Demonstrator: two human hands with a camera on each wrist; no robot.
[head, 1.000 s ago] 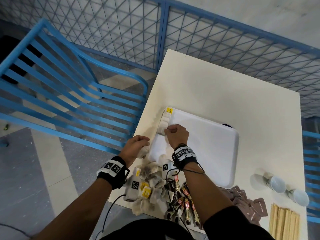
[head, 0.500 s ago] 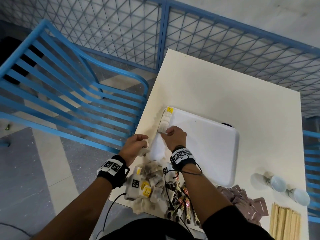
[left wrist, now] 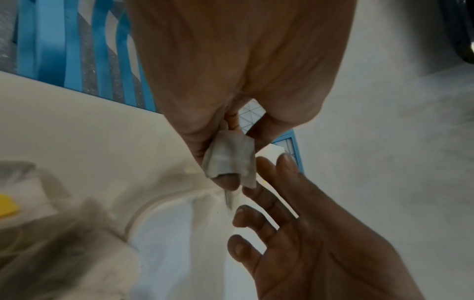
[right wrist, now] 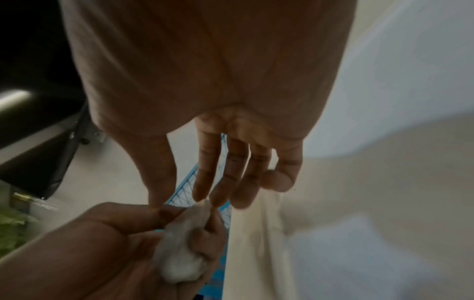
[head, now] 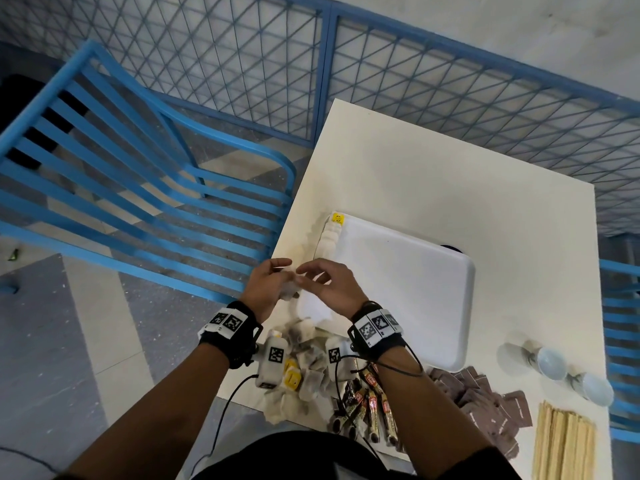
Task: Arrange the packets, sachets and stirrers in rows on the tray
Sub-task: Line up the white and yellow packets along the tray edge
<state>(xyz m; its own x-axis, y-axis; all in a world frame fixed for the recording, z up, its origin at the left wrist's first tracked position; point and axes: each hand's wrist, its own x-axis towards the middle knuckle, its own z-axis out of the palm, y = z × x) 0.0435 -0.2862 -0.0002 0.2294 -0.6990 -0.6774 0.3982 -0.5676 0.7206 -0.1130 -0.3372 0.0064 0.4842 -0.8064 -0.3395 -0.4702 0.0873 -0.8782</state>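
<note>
Right hand (head: 334, 289) has lifted off the tea-bag row (head: 329, 237) to meet the left.
Left hand (head: 266, 289) grips tea bags (left wrist: 231, 160) above the tray (head: 415, 271) corner; right fingers (left wrist: 259, 221) spread, loose, holding nothing, over the tabletop (head: 433, 185).

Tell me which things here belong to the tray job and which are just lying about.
Part of the job:
tray
tea bag in the left hand
row of tea bags on the tray edge
tea bag pile
coffee sticks
brown sachets
wooden stirrers

Just lying about:
two small white cups
blue chair
</note>
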